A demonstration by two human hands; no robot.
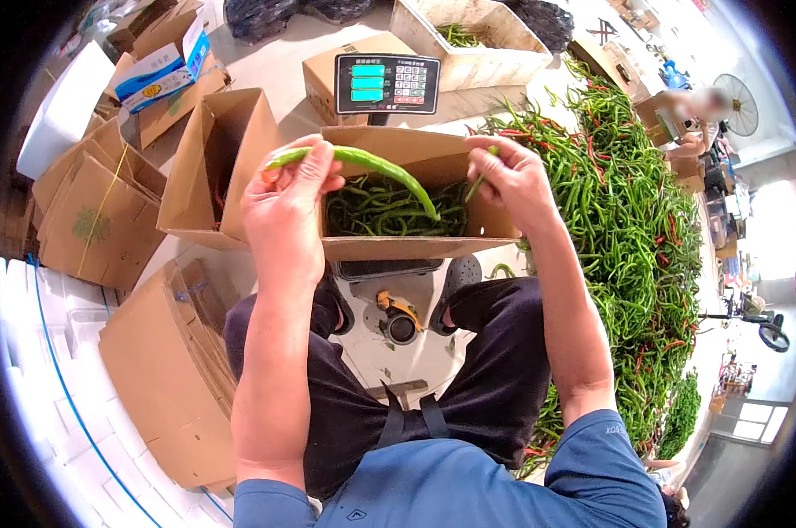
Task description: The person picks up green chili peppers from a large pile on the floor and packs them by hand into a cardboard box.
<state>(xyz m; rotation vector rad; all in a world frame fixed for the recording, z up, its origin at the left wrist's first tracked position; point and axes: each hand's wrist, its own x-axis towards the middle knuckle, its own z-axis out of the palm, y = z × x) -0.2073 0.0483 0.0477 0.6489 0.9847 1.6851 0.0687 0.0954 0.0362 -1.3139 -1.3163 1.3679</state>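
Many chilies [372, 220] lie below the open cardboard box's rim [407, 249]; left hand [283, 202] grips a long green chili [382, 165], right hand [514, 183] pinches a green piece [475, 188].

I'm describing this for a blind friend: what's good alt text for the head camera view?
A person's left hand holds a long green pepper above an open cardboard box of green peppers, while the right hand pinches a small green piece. Beyond the box stands a keypad display; a heap of green and red peppers spreads along the right.
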